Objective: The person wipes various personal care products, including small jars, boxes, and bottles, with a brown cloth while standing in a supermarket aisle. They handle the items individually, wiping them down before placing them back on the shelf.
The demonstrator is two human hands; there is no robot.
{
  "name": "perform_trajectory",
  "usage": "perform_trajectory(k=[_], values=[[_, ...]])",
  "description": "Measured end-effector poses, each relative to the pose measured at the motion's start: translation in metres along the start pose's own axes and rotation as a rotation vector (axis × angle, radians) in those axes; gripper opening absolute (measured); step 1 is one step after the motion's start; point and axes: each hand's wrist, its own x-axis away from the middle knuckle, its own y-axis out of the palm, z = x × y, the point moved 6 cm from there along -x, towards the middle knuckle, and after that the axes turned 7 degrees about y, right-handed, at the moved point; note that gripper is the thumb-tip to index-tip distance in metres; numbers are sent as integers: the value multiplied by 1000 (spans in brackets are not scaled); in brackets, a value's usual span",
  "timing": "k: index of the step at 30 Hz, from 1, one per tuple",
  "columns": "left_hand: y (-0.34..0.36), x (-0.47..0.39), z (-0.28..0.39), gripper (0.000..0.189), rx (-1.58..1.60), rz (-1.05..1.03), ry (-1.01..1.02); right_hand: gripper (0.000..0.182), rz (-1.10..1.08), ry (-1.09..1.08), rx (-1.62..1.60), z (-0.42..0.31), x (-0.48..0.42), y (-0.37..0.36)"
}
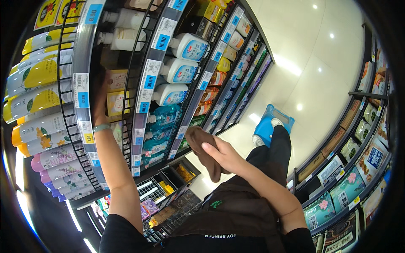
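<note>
My left hand point(100, 104), with a pale green bangle point(101, 127) at the wrist, reaches behind a shelf's price rail into shadow. Its fingers are too dark to make out. Beside it stand small yellow boxes point(117, 103); white pump bottles point(128, 39) lie farther along the same shelf. A folded brown cloth point(202, 148) is gripped in my right hand point(229, 158), thumb on top, out in front of the shelving. Near this cloth are bottles of blue-green liquid point(164, 115) and white hand-wash bottles point(182, 71).
My feet stand on a blue plastic step stool point(269, 126) on the shiny tiled floor point(303, 79). Black wire guards point(65, 95) edge the shelves. Yellow-and-white bottles point(41, 74) line the shelf at left. Packaged goods point(346, 189) fill another shelf unit across the aisle.
</note>
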Motion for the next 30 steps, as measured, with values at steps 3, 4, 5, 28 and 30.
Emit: perform_trajectory(k=[3, 4, 5, 28, 30], values=[[-12, -19, -28, 70, 461, 368, -75, 48, -177, -136, -206, -50, -26, 23], [-9, -23, -32, 70, 505, 419, -53, 52, -247, -127, -153, -63, -37, 31], [-7, -25, -37, 70, 520, 456, -34, 61, -318, -116, -100, -75, -47, 41], [-2, 21, -47, 68, 179, 171, 15, 37, 146, -136, 1394, -180, -319, 202], [-2, 25, -47, 67, 187, 168, 14, 36, 132, -115, 1430, -176, -323, 205]])
